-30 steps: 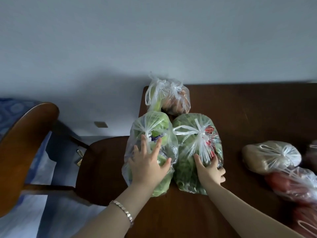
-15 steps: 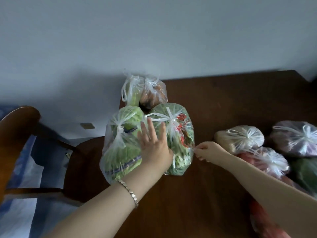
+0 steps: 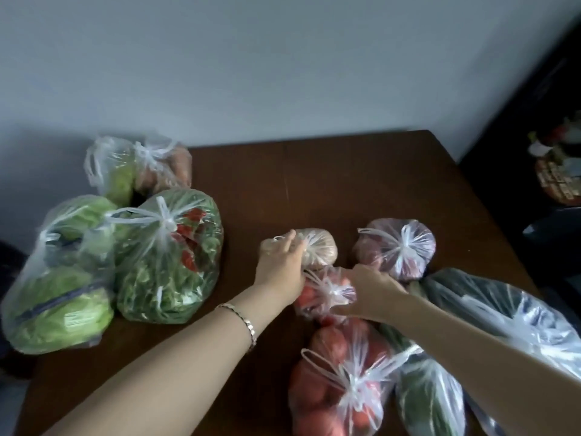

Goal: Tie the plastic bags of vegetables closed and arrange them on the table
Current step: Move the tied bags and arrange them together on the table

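Several tied clear bags lie on the dark wooden table [image 3: 317, 177]. My left hand [image 3: 279, 265] reaches over a beige bag of pale vegetables [image 3: 320, 247], its fingers curled on the bag's left side. My right hand [image 3: 374, 294] holds a small bag of red vegetables [image 3: 323, 291] at its knot, thumb below it. At the left stand a lettuce bag [image 3: 59, 297] and a bag of green beans with red chillies [image 3: 169, 262]. Two smaller bags [image 3: 138, 168] sit behind them.
A purple bag [image 3: 399, 247] sits at the back right. A large tomato bag [image 3: 339, 382] and dark green vegetable bags [image 3: 503, 309] lie under my right forearm. A dark shelf with clutter [image 3: 556, 171] stands beyond the table's right edge. The wall runs along the back.
Both hands left the two green bags at the left and moved right, the left onto the beige bag and the right onto the small red bag. The view swung to the right.
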Demonstrator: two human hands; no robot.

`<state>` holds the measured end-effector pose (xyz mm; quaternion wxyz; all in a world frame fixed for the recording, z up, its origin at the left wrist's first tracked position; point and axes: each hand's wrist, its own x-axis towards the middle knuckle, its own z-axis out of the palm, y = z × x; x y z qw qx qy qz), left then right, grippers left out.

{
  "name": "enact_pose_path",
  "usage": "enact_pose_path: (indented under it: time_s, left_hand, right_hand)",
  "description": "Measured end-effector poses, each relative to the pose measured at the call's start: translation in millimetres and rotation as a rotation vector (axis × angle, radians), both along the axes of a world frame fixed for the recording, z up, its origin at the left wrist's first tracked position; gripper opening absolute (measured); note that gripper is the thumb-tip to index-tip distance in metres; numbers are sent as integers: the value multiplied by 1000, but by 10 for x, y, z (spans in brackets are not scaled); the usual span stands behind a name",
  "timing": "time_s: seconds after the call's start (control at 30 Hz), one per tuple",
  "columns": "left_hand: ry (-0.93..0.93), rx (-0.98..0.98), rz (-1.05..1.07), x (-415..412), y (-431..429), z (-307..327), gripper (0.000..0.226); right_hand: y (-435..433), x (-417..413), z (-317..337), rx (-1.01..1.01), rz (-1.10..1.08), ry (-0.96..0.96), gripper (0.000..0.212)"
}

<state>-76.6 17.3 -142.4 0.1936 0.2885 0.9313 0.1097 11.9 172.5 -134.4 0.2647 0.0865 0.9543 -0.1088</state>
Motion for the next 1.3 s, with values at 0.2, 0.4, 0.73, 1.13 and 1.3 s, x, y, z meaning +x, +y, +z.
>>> enact_pose_path:
  time_s: [0.2, 0.4, 0.73, 1.13, 1.3]
  left_hand:
    - [36, -167, 45, -193, 387, -237, 55]
    - [22, -280, 63, -319, 546, -112, 41]
    - [-139, -33, 110, -874, 287, 1, 8]
    - [-12, 371, 525, -2588, -205, 85, 29]
    - [-2, 358, 609, -3135, -402, -131, 34]
  right_hand:
    - [-121, -26, -214, -54, -11, 96, 49]
    - [61, -137, -197, -184, -85, 108, 31]
    - [122, -502, 5, -279, -306, 293, 16]
    - [-177, -2550, -250, -564, -689, 327, 13]
    - [-468, -3305, -372, -586, -635, 379, 7]
